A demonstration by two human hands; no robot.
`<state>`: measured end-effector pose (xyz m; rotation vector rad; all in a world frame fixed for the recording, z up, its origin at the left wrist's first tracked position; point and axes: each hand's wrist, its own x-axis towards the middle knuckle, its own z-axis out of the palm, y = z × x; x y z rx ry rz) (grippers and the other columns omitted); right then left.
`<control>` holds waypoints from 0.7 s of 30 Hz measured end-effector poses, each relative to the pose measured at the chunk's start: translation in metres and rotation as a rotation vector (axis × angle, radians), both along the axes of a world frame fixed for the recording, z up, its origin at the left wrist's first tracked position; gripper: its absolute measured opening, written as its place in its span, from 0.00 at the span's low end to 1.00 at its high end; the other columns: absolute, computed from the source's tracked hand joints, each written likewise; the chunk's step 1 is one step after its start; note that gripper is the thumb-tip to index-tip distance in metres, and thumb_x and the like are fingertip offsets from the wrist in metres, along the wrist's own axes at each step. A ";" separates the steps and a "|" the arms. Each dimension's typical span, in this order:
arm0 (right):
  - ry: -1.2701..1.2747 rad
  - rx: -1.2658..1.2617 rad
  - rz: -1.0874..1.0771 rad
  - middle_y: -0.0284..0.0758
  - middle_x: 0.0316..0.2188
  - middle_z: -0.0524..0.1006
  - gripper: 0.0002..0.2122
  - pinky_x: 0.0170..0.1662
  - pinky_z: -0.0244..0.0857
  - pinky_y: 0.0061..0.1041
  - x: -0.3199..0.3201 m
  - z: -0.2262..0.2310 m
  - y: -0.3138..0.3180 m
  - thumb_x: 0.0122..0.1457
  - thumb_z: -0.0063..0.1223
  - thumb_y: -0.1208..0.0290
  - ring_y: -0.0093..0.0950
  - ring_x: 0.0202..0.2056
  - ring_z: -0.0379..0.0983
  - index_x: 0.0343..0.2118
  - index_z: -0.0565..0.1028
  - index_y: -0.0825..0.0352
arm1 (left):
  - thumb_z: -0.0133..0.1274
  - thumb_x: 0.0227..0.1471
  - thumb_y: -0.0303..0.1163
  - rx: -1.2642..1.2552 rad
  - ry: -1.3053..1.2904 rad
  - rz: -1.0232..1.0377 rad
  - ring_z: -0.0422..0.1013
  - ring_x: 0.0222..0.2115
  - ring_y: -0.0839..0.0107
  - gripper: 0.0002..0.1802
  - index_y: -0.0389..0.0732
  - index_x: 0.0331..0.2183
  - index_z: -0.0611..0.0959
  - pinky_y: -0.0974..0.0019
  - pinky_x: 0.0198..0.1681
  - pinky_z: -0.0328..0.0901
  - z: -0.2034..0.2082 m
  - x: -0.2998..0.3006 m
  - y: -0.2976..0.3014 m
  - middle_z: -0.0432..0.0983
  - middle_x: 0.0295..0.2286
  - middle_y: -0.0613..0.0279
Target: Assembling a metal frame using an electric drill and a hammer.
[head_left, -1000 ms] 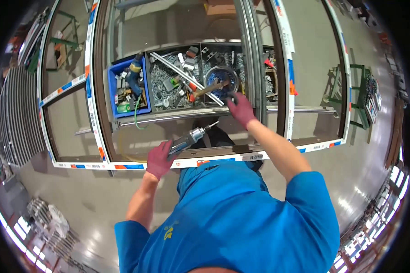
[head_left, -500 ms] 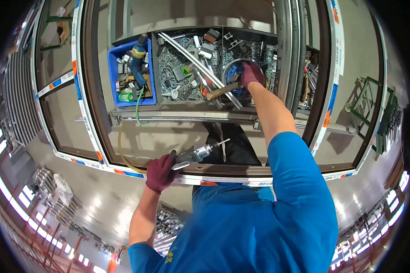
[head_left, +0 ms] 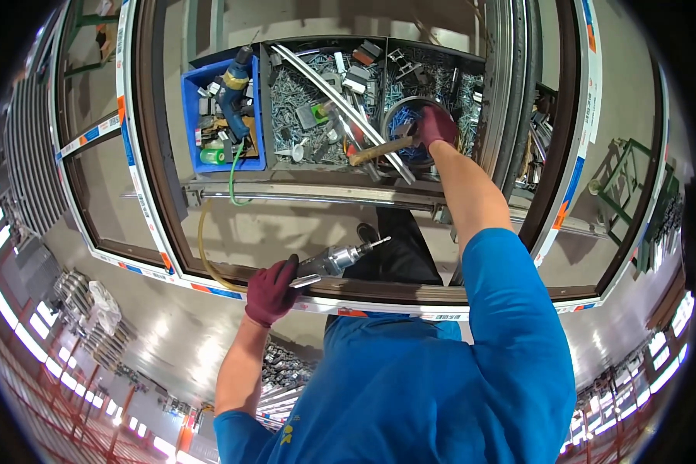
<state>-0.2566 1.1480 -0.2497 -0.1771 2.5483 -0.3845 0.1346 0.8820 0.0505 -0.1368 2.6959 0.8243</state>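
Observation:
In a dark red glove, my left hand (head_left: 271, 292) is wrapped round a grey and silver drill (head_left: 334, 261) near the front rail of the frame. Its bit points to the right, and a small silver metal piece (head_left: 306, 281) lies alongside the hand. My right hand (head_left: 439, 126), gloved too, reaches into a round container (head_left: 388, 116) of blue-looking small parts. Its fingertips are hidden down there, so I cannot make out whether they hold anything. A wooden-handled tool (head_left: 380, 151), perhaps a hammer, lies by the container's near side.
Dark trays of loose screws (head_left: 290, 116) spread behind, with long silver bars (head_left: 340, 104) lying across. At left a blue bin (head_left: 261, 147) holds a blue and yellow power drill (head_left: 233, 93). A large brown and white window frame (head_left: 135, 170) surrounds my work area; a metal rail (head_left: 317, 193) crosses it.
The view has shifted slightly. My right hand is still in the round container, a little turned. The left hand holds the drill almost unmoved; the legs below have changed position.

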 end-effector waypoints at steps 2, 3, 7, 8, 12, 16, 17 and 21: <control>0.055 0.068 0.130 0.43 0.51 0.81 0.17 0.55 0.70 0.44 0.000 0.014 -0.002 0.62 0.54 0.56 0.45 0.51 0.77 0.46 0.82 0.62 | 0.65 0.41 0.35 0.000 -0.010 -0.001 0.77 0.33 0.54 0.41 0.35 0.58 0.77 0.55 0.36 0.70 0.000 -0.002 0.000 0.80 0.42 0.52; 0.038 0.065 0.047 0.43 0.51 0.81 0.17 0.54 0.71 0.44 0.001 0.015 -0.001 0.60 0.57 0.57 0.45 0.51 0.78 0.47 0.82 0.62 | 0.65 0.40 0.35 -0.004 -0.003 -0.005 0.77 0.33 0.54 0.41 0.35 0.59 0.77 0.55 0.36 0.70 -0.001 -0.001 0.000 0.80 0.42 0.53; -0.078 0.145 -0.161 0.46 0.51 0.81 0.19 0.54 0.73 0.44 0.003 0.025 -0.002 0.58 0.62 0.56 0.46 0.51 0.78 0.49 0.80 0.62 | 0.65 0.40 0.35 -0.001 0.018 -0.013 0.77 0.33 0.54 0.41 0.37 0.59 0.76 0.54 0.36 0.71 -0.006 0.005 -0.001 0.80 0.42 0.54; -0.071 0.143 -0.161 0.46 0.51 0.81 0.19 0.54 0.73 0.44 0.004 0.029 -0.003 0.58 0.62 0.56 0.46 0.51 0.78 0.49 0.80 0.62 | 0.65 0.40 0.35 -0.003 0.026 -0.012 0.77 0.33 0.54 0.41 0.37 0.59 0.76 0.54 0.36 0.71 -0.005 0.007 -0.001 0.80 0.42 0.54; -0.039 0.082 -0.245 0.49 0.48 0.81 0.21 0.54 0.73 0.43 0.008 0.034 -0.002 0.58 0.63 0.54 0.48 0.51 0.79 0.48 0.80 0.65 | 0.65 0.39 0.35 -0.021 0.040 -0.009 0.77 0.34 0.53 0.42 0.39 0.59 0.76 0.54 0.37 0.71 -0.003 0.005 -0.001 0.80 0.43 0.54; -0.059 0.001 -0.296 0.50 0.46 0.82 0.22 0.54 0.73 0.41 0.012 0.030 -0.002 0.57 0.64 0.54 0.49 0.51 0.79 0.47 0.81 0.68 | 0.67 0.37 0.32 0.022 -0.004 0.009 0.77 0.36 0.51 0.44 0.40 0.59 0.75 0.53 0.38 0.71 -0.001 0.011 -0.002 0.79 0.44 0.54; -0.049 -0.003 -0.298 0.50 0.46 0.82 0.22 0.54 0.73 0.41 0.016 0.027 0.000 0.57 0.64 0.54 0.49 0.51 0.79 0.47 0.81 0.68 | 0.67 0.37 0.32 0.020 0.007 0.007 0.77 0.36 0.51 0.44 0.40 0.59 0.75 0.53 0.38 0.71 0.000 0.014 -0.001 0.79 0.44 0.54; -0.042 -0.443 -0.447 0.45 0.41 0.85 0.17 0.48 0.73 0.36 0.016 0.010 0.018 0.60 0.64 0.58 0.40 0.43 0.82 0.44 0.83 0.67 | 0.69 0.38 0.33 0.015 0.022 0.005 0.77 0.36 0.50 0.43 0.40 0.59 0.76 0.52 0.40 0.72 0.000 0.009 0.000 0.79 0.45 0.53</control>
